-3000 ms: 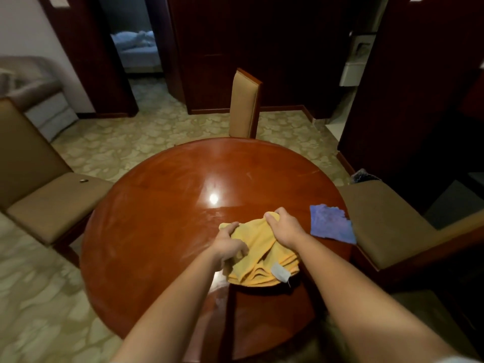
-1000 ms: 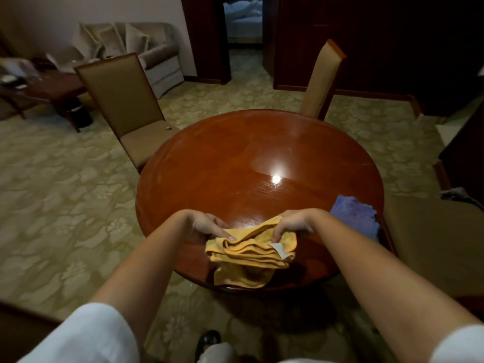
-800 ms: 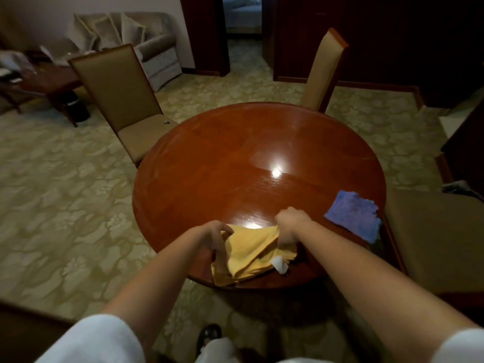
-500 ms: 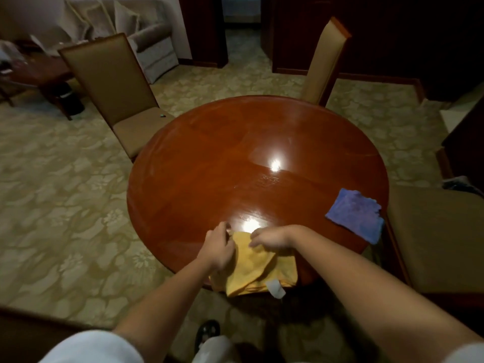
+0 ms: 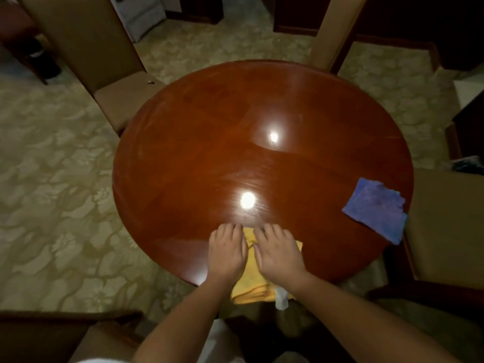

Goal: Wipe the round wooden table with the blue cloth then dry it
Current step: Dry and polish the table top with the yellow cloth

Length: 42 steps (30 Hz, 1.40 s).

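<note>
Both hands, left hand point(image 5: 227, 254) & right hand point(image 5: 278, 254), now flat w/ fingers straight on folded yellow cloth point(image 5: 252, 285) at near table point(image 5: 183, 153) edge; crumpled blue cloth point(image 5: 375, 209) lies right.

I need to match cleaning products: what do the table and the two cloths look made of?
Round table: reddish wood, glossy lacquer by the mirror-like light spots. Yellow cloth and blue cloth: soft, matte, probably microfibre or terry; the fibre itself cannot be told.

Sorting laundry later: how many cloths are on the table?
2. The yellow cloth lies at the near edge under both hands, hanging partly over it. The blue cloth lies at the table's right edge, untouched.
</note>
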Tool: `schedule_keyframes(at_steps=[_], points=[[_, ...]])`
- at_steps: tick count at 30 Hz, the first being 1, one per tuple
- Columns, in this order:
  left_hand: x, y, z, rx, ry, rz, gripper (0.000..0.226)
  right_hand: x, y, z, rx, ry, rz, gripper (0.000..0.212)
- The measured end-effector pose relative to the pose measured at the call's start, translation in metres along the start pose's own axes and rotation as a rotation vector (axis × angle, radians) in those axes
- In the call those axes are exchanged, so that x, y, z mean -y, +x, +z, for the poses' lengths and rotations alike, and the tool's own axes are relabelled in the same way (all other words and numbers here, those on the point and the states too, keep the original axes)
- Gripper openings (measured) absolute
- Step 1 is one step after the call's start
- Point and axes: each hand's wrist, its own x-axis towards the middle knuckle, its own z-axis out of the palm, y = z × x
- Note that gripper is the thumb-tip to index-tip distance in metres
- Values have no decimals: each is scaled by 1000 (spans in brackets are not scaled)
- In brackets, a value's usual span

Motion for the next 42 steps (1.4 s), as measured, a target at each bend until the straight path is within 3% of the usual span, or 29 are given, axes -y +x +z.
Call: schedule_keyframes(at_steps=[4,15,20,30,37,42], points=[[7,18,10,-14,51,42,28,-14,21,5,-50,23,-11,36],[26,103,29,-35,12,-58,25,-38,101,18,-212,9,73,33],[25,96,20,20,-3,-61,29,-31,88,13,-116,64,159,41],[30,-13,-11,66,71,-142,24,3,5,4,-8,193,-179,51],[49,-26,-22,43,117,-284,28,22,33,15,-18,184,-366,50],[60,-17,-19,38,126,-284,27,22,52,21,-71,199,-418,47]])
